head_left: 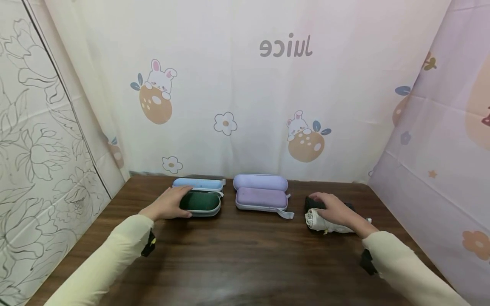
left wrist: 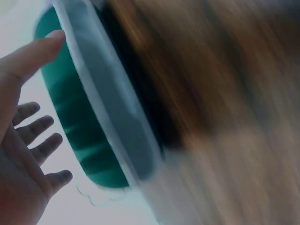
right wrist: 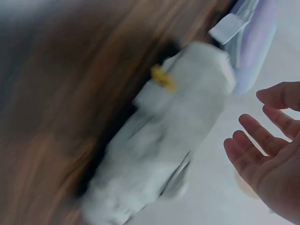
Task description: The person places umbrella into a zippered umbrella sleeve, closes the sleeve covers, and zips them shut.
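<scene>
My left hand (head_left: 168,204) is at the left end of a dark green zippered case (head_left: 200,202). In the left wrist view its thumb overlaps the green case's edge, with the other fingers spread; whether it touches the case I cannot tell. My right hand (head_left: 337,209) is above a rolled-up white fabric bundle (head_left: 329,224) with a small yellow tag (right wrist: 162,78). Its loosely bent fingers appear apart from the bundle in the right wrist view. A black object (head_left: 313,203) lies behind the bundle, partly covered by the right hand.
Behind the green case lies a light blue case (head_left: 197,184). Two purple cases, a paler one (head_left: 260,182) behind a darker one (head_left: 261,197), are in the middle of the brown wooden table (head_left: 229,259). Printed curtains (head_left: 229,85) enclose the back and sides.
</scene>
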The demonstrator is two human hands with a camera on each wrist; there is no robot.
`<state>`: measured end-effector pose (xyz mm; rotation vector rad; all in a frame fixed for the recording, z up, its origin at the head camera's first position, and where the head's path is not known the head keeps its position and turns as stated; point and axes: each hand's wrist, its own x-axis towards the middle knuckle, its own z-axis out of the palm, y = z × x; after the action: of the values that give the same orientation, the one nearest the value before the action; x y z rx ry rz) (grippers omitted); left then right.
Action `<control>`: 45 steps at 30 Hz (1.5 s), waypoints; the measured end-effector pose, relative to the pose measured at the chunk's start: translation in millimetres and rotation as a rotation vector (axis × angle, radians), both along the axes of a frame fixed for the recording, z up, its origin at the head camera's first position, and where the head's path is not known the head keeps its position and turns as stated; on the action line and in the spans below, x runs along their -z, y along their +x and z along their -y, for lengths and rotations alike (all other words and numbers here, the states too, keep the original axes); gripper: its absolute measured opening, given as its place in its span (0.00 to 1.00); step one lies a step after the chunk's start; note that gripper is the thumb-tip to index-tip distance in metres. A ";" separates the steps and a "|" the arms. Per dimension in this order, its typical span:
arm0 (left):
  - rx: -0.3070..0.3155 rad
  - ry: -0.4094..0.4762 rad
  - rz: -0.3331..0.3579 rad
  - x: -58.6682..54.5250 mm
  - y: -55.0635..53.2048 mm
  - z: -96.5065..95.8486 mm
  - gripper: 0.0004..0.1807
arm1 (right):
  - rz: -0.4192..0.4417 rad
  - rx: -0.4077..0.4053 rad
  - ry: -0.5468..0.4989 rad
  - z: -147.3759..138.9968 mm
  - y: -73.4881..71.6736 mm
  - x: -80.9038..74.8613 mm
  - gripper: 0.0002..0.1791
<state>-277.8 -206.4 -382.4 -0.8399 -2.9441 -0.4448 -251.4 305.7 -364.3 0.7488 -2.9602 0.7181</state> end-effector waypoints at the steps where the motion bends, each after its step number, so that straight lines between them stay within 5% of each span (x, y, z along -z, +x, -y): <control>1: -0.008 -0.013 0.000 1.3 0.5 6.1 0.46 | -0.015 -0.004 0.003 -6.7 3.2 1.1 0.24; 8: -0.007 -0.044 -0.017 9.1 0.5 25.9 0.44 | -0.069 0.024 0.067 -48.2 13.9 14.7 0.34; 17: 0.027 -0.080 -0.105 17.5 -3.5 23.5 0.43 | -0.172 0.021 0.170 -76.4 13.8 41.6 0.41; 31: 0.036 -0.160 -0.105 8.5 -14.6 20.5 0.38 | -0.252 0.044 0.231 -82.0 6.2 58.1 0.40; 45: -0.004 -0.124 0.154 -31.7 -1.3 9.5 0.33 | -0.248 0.076 0.231 -79.6 6.1 60.4 0.39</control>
<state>-279.2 -215.9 -350.8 -0.8477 -3.1431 -0.3445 -245.4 385.3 -424.7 0.6741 -2.8514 0.2592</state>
